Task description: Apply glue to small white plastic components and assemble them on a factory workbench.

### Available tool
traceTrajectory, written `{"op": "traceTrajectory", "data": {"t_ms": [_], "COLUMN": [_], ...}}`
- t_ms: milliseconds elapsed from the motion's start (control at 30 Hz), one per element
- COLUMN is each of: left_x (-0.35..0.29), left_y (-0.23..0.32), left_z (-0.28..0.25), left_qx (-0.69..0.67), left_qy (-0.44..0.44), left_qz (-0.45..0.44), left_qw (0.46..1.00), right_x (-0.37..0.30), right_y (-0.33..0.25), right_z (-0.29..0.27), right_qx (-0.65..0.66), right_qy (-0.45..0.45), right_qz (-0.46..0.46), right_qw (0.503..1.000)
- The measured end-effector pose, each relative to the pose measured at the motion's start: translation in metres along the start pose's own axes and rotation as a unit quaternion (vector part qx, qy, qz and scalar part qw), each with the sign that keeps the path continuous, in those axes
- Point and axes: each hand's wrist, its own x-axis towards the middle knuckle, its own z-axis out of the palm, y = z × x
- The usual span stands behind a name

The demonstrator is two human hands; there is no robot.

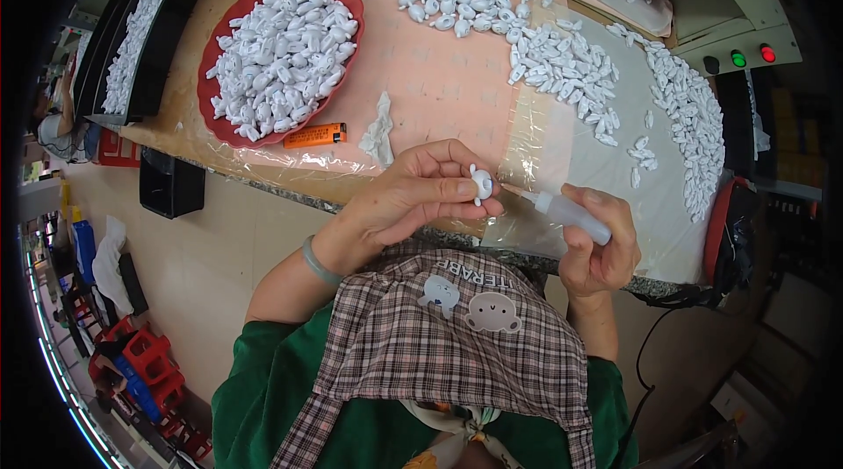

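One small white figure is pinched between thumb and fingers of the left hand, above the front edge of the worktop; the right hand grips one bottle, its thin tip just beside the figure. This piece seems half done; which others are finished, I cannot tell. Near the left end, one red bowl is full; loose white pieces toward the far and right edges are too many for counting, besides one orange lighter and one crumpled tissue
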Motion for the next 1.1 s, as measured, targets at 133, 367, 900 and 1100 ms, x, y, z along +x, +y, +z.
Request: {"op": "traceTrajectory", "data": {"t_ms": [133, 367, 900, 1100], "left_x": [-0.001, 0.001, 0.003, 0.004], "left_y": [0.001, 0.000, 0.002, 0.002], "left_z": [0.000, -0.002, 0.000, -0.002], "left_qx": [0.009, 0.008, 0.030, 0.038], "left_qy": [0.023, 0.036, 0.047, 0.037], "left_qz": [0.007, 0.024, 0.028, 0.025], "left_qw": [1.000, 0.999, 0.998, 0.998], "right_x": [0.001, 0.003, 0.000, -0.010], "right_y": [-0.004, -0.004, 0.065, 0.107], "right_z": [-0.001, -0.001, -0.047, -0.079], "right_qx": [-0.012, -0.012, 0.295, 0.183], "right_qy": [-0.015, -0.025, 0.174, 0.247], "right_qz": [-0.008, -0.010, 0.379, 0.369], "right_qw": [1.000, 1.000, 0.860, 0.877]}}
